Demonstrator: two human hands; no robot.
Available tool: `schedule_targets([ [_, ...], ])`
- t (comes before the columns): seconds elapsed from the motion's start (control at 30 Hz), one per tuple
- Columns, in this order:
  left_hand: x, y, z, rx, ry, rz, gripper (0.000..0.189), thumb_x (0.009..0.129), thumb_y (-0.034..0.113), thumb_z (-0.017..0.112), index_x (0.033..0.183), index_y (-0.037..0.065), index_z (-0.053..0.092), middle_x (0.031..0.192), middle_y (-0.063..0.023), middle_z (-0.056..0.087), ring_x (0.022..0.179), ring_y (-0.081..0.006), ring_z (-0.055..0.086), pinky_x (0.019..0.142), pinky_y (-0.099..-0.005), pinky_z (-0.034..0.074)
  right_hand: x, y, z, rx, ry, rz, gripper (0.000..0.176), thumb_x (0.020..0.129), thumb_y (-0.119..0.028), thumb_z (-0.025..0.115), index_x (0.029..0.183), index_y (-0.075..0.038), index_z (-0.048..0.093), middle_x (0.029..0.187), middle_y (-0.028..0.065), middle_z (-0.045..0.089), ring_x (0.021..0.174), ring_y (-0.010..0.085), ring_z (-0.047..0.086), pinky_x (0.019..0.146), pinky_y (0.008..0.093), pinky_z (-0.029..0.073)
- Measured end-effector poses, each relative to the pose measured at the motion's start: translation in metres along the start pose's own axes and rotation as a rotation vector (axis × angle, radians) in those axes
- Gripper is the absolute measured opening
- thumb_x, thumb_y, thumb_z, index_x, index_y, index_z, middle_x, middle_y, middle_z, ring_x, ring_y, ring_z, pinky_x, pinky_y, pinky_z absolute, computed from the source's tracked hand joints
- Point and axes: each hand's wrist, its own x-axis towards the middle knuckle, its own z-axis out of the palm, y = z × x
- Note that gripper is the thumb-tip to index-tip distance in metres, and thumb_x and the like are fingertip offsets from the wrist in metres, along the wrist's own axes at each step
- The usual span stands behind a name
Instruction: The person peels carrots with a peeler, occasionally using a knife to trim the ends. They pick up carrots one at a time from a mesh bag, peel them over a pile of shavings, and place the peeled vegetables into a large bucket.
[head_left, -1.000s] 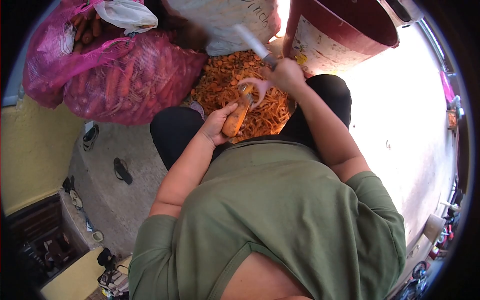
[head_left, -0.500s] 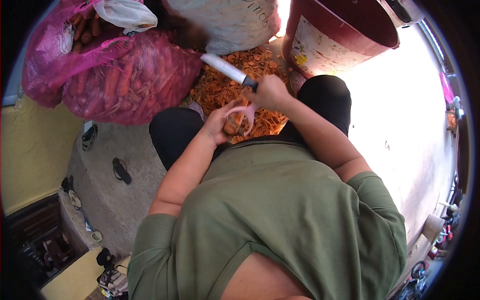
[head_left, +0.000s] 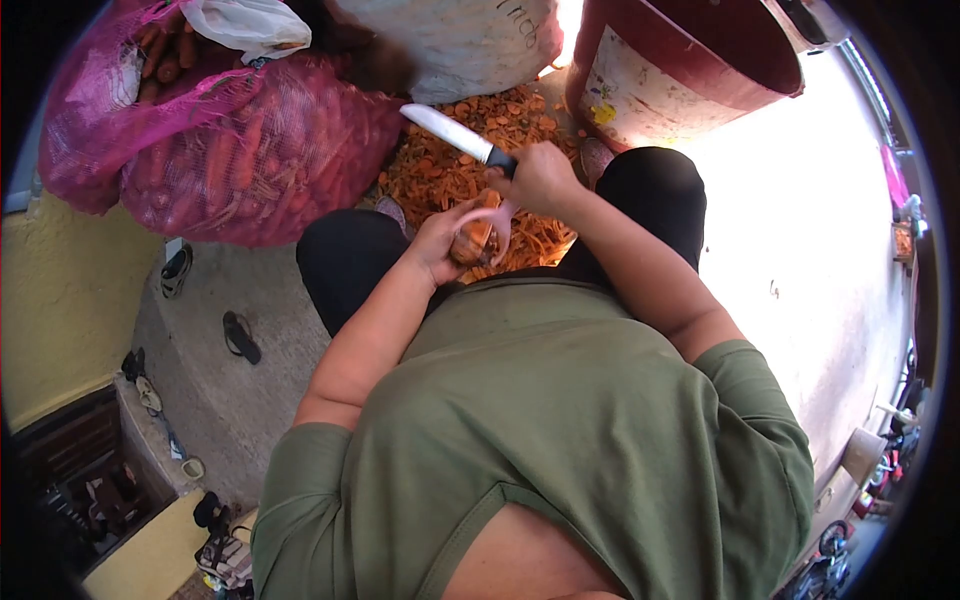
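My left hand point(head_left: 436, 244) is closed around a partly peeled carrot point(head_left: 472, 243), held low between my knees. In my closed right hand point(head_left: 541, 178) are two tools. A knife point(head_left: 448, 132) with a black handle points its blade up and to the left. Below the same fist hangs a pink Y-shaped peeler point(head_left: 504, 226), its head overlapping the carrot in this view. Orange carrot peelings point(head_left: 428, 172) and round slices cover the floor just beyond my hands.
A pink mesh sack point(head_left: 255, 165) full of carrots stands at the far left. A white sack point(head_left: 465, 45) is behind the peelings, with a large red bucket point(head_left: 690, 75) on the right. One dark sandal point(head_left: 240, 338) lies on the concrete floor point(head_left: 215, 420).
The carrot and peeler shift slightly against each other, and the blurred knife is sharper now. Both hands keep their hold in nearly the same place.
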Motion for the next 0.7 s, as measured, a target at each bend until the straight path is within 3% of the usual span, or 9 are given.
schedule_targets([
  [0.1, 0.003, 0.0, -0.011, 0.053, -0.071, -0.02, 0.029, 0.089, 0.029, 0.041, 0.101, 0.004, 0.05, 0.082, -0.0107, 0.056, 0.069, -0.0208, 0.057, 0.058, -0.0345, 0.051, 0.027, 0.033, -0.008, -0.018, 0.111, 0.181, 0.039, 0.07, -0.044, 0.058, 0.069, -0.006, 0.064, 0.068, 0.0127, 0.062, 0.068, 0.0267, 0.062, 0.065, 0.0364, 0.049],
  [0.2, 0.005, -0.001, -0.012, 0.027, -0.068, 0.0, 0.031, 0.09, 0.03, 0.04, 0.104, 0.003, 0.049, 0.08, -0.011, 0.056, 0.068, -0.0213, 0.058, 0.056, -0.034, 0.05, 0.019, 0.022, -0.017, 0.121, 0.039, 0.181, 0.038, 0.068, -0.045, 0.06, 0.072, -0.007, 0.065, 0.067, 0.0148, 0.061, 0.069, 0.0282, 0.062, 0.067, 0.0373, 0.049],
  [0.3, 0.003, -0.001, -0.001, 0.065, -0.075, 0.072, 0.036, 0.09, 0.032, 0.037, 0.107, 0.002, 0.046, 0.082, -0.0116, 0.054, 0.068, -0.0222, 0.056, 0.053, -0.0315, 0.048, -0.001, -0.005, -0.003, 0.019, -0.058, -0.059, 0.037, 0.068, -0.043, 0.06, 0.073, -0.008, 0.065, 0.068, 0.0158, 0.061, 0.073, 0.0285, 0.061, 0.07, 0.0379, 0.048],
  [0.37, -0.004, -0.001, 0.012, 0.1, -0.033, 0.113, 0.036, 0.091, 0.032, 0.036, 0.11, 0.003, 0.045, 0.082, -0.011, 0.054, 0.067, -0.0218, 0.056, 0.052, -0.0301, 0.046, 0.009, 0.007, 0.002, 0.054, -0.035, 0.032, 0.037, 0.068, -0.043, 0.06, 0.073, -0.007, 0.065, 0.068, 0.0158, 0.061, 0.072, 0.0286, 0.061, 0.069, 0.0376, 0.049],
  [0.53, -0.002, 0.0, -0.007, 0.113, -0.05, -0.01, 0.032, 0.091, 0.031, 0.037, 0.111, 0.008, 0.046, 0.083, -0.0099, 0.055, 0.071, -0.0207, 0.057, 0.053, -0.0303, 0.047, 0.041, 0.062, -0.011, 0.05, 0.129, 0.331, 0.042, 0.068, -0.043, 0.061, 0.069, -0.001, 0.063, 0.067, 0.0146, 0.062, 0.066, 0.0266, 0.062, 0.062, 0.0366, 0.05],
  [0.6, -0.001, -0.001, -0.007, 0.088, -0.055, -0.013, 0.032, 0.091, 0.031, 0.037, 0.111, 0.008, 0.046, 0.084, -0.0095, 0.056, 0.072, -0.0209, 0.057, 0.053, -0.0307, 0.047, 0.031, 0.042, -0.008, 0.103, 0.09, 0.269, 0.04, 0.067, -0.043, 0.062, 0.071, -0.003, 0.064, 0.067, 0.0148, 0.062, 0.066, 0.0267, 0.062, 0.063, 0.0367, 0.05],
  [0.7, -0.011, 0.001, 0.013, 0.047, -0.097, 0.041, 0.031, 0.09, 0.031, 0.038, 0.111, 0.008, 0.047, 0.087, -0.0091, 0.056, 0.073, -0.0212, 0.057, 0.053, -0.0311, 0.046, 0.0, 0.0, -0.003, 0.089, -0.066, -0.004, 0.038, 0.067, -0.044, 0.062, 0.077, -0.007, 0.065, 0.071, 0.0155, 0.062, 0.071, 0.0283, 0.061, 0.069, 0.0381, 0.048],
])
